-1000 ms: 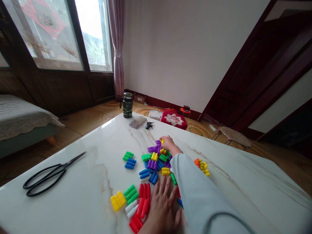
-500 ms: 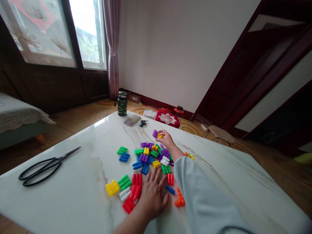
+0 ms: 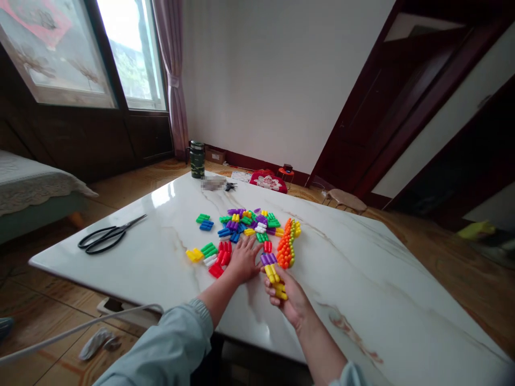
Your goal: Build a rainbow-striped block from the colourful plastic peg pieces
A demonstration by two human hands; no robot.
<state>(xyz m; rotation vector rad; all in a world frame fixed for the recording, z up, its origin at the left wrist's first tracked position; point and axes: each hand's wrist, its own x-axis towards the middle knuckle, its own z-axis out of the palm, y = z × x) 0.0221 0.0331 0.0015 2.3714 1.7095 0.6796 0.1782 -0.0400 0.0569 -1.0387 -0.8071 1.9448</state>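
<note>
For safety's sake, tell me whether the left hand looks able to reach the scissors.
Probably yes: the left hand lies spread on the table, and only low blocks lie between it and the scissors.

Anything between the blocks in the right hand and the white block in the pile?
Yes: in this view, a red block and a green block lie between the held blocks and that white block. The left hand rests just left of that line.

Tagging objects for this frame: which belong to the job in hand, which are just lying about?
Part of the job:
purple and yellow blocks in the right hand
red blocks beside the left hand
pile of blocks beyond it
orange knobbly pieces, probably

Just lying about, likely:
scissors
bottle
small black item, unidentifiable
blurred item beside it
</note>
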